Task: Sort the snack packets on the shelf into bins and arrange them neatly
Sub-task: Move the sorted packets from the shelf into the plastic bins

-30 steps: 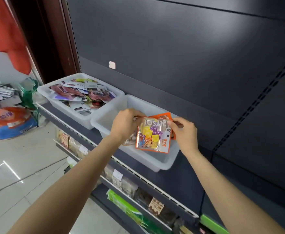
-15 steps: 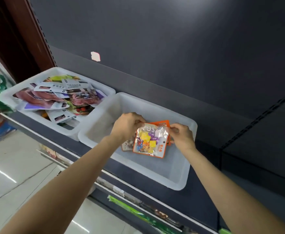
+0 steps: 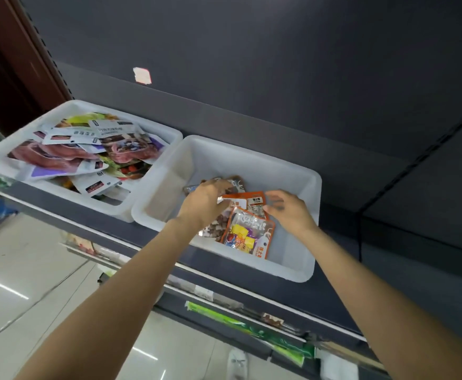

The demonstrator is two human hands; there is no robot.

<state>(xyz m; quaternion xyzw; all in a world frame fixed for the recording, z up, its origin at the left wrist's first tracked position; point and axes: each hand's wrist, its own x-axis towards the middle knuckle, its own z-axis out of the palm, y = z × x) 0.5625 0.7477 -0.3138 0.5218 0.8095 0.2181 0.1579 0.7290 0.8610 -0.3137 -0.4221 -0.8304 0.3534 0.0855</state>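
Observation:
A white bin (image 3: 293, 267) on the shelf holds a few snack packets. A clear, orange-edged candy packet (image 3: 247, 234) lies flat in it, nearest to me. Behind it lies an orange packet with a white label (image 3: 249, 202). My left hand (image 3: 204, 202) reaches into the bin and pinches that orange packet's silver left corner, covering part of the brown packets (image 3: 214, 227) beneath. My right hand (image 3: 288, 211) hovers with relaxed fingers, its fingertips touching the orange packet's right edge. A second white bin (image 3: 2, 149) to the left is piled with several mixed packets (image 3: 87, 149).
The dark shelf back panel (image 3: 279, 78) rises right behind the bins, with a small white sticker (image 3: 142, 75) on it. Lower shelves with more goods (image 3: 224, 319) run below. A tiled floor (image 3: 19, 283) lies at lower left.
The candy packet, held by both hands before, now lies flat in the right bin. My right hand has let go. My left hand has shifted to the orange packet behind it.

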